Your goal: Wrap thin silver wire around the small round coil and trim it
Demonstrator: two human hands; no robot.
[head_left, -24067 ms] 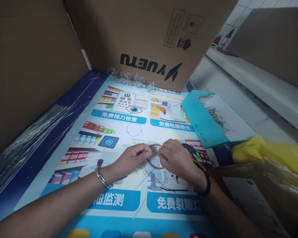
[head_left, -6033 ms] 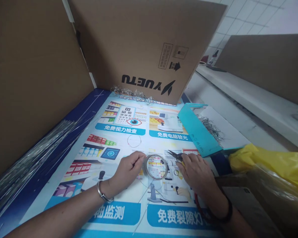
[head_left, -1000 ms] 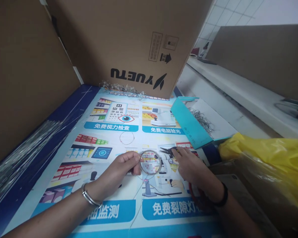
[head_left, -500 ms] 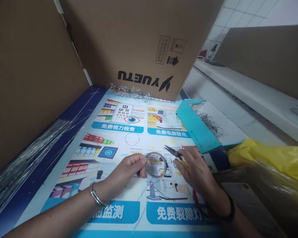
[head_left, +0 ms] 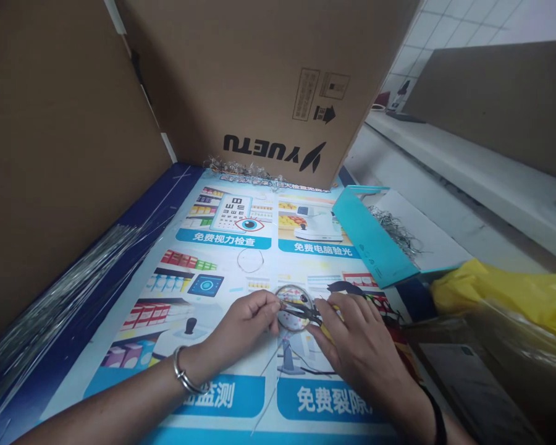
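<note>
My left hand (head_left: 254, 315) pinches the left side of a round metal ring (head_left: 293, 328), holding it above the printed poster sheet (head_left: 234, 408). In my right hand (head_left: 356, 334) is a pair of long-nose pliers (head_left: 301, 311). Their jaws lie across the ring and reach to the fingertips of my left hand; whether they grip anything there is too small to tell. Thin loose wires (head_left: 272, 386) lie on the sheet below the ring. Another thin wire loop (head_left: 251, 260) lies farther back.
A bundle of silvery wires (head_left: 83, 272) lies along the left. Cardboard panels (head_left: 259, 74) stand at the back and left. Wire scraps (head_left: 241, 169) sit at the back panel's foot. A turquoise box (head_left: 370, 241) holds wire pieces (head_left: 396, 228). Yellow plastic (head_left: 509, 290) is at right.
My right hand has moved left and turned, bringing the pliers from beside the ring across it to my left fingertips. My left hand keeps its pinch on the ring.
</note>
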